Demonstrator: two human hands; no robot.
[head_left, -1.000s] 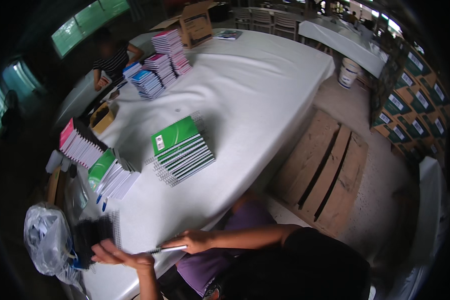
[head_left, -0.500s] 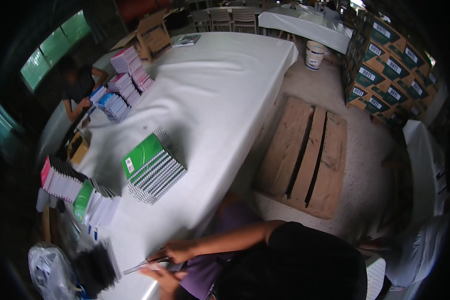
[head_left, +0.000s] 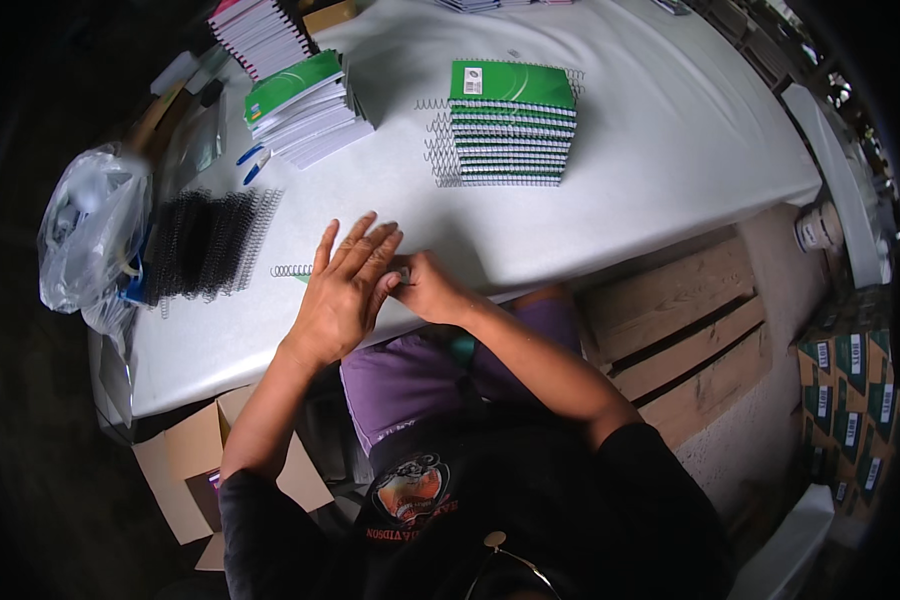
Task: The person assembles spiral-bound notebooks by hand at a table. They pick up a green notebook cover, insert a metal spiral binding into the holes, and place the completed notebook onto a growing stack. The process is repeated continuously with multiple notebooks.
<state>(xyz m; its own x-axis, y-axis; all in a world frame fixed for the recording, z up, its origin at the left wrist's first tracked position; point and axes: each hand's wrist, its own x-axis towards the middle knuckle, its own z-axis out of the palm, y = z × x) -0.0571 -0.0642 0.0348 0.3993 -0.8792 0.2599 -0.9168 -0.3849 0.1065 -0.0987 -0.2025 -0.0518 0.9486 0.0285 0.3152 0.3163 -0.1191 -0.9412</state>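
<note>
A spiral notebook with a green cover (head_left: pixel 302 278) lies near the table's front edge, mostly hidden under my hands. Its wire coil (head_left: pixel 292 270) sticks out past my left hand. My left hand (head_left: pixel 345 285) is stretched flat over the notebook, fingers apart and thumb toward the right hand. Fingers closed, my right hand (head_left: pixel 425 288) grips the notebook's right end; the exact spot is covered. Farther off stands a stack of green spiral notebooks (head_left: pixel 510 140), loose coil ends jutting from its left side. Left of my hands lies a pile of dark wire coils (head_left: pixel 210 245).
Green-covered books (head_left: pixel 310 110) and pink-edged books (head_left: pixel 260 35) are stacked at the far left, with two blue-ended pens (head_left: pixel 255 165) beside them. A clear plastic bag (head_left: pixel 95 230) sits on the left edge. Below are an open carton (head_left: pixel 195 450) and a wooden pallet (head_left: pixel 680 310).
The view has swung down and round toward my lap and the near table edge. My left hand, earlier low beside the notebook, now spreads over it. My right hand stays at the notebook.
</note>
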